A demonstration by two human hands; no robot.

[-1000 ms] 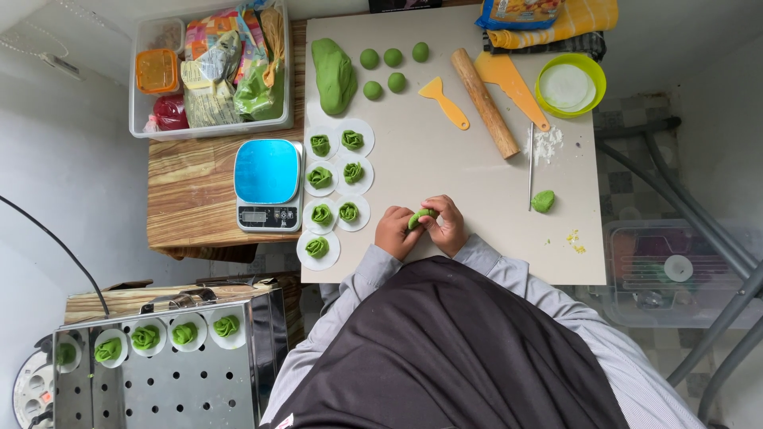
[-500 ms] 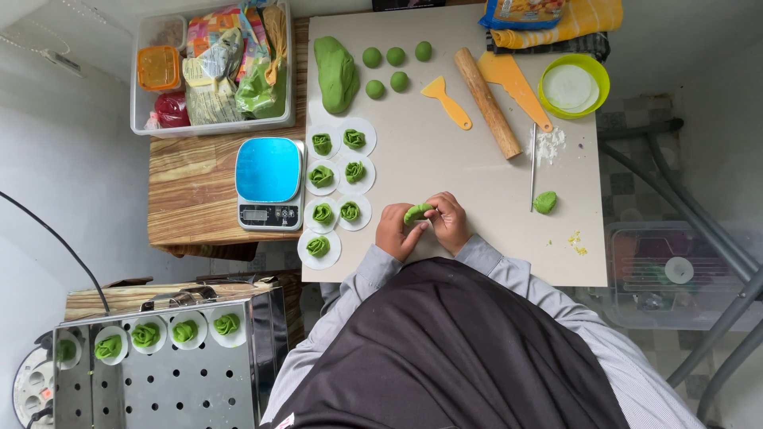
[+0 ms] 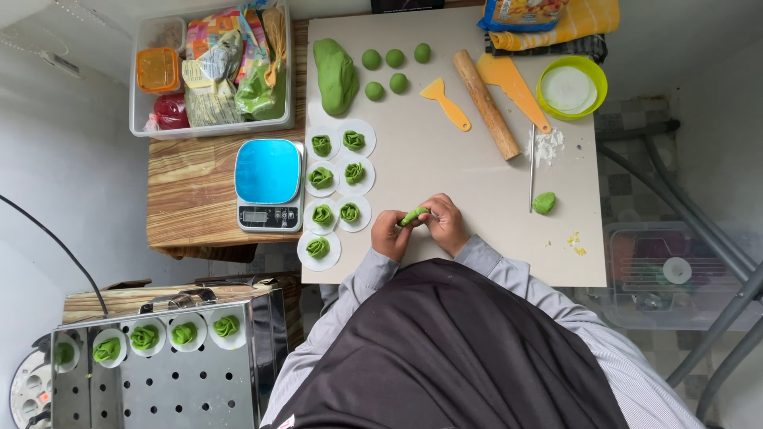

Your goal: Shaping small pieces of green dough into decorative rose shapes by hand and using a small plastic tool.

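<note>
Both my hands meet at the near edge of the beige work board [image 3: 445, 183]. My left hand [image 3: 391, 235] and my right hand [image 3: 445, 225] pinch a small green dough piece [image 3: 414, 215] between their fingers. Just left of them lie several shaped green dough pieces on round white papers [image 3: 337, 179]. A large lump of green dough [image 3: 335, 74] and several green dough balls [image 3: 394, 67] sit at the far left of the board.
A wooden rolling pin [image 3: 486, 104], two orange scrapers [image 3: 447, 104], a green-rimmed bowl [image 3: 570, 87], a thin stick [image 3: 532, 168] and a dough scrap [image 3: 544, 203] lie on the board. A blue scale [image 3: 269, 183] and clear bin [image 3: 210, 70] stand left. A metal steamer tray [image 3: 159, 361] holds shaped pieces.
My hands stay in the same spot. The green dough piece between my fingers has turned slightly and now looks longer.
</note>
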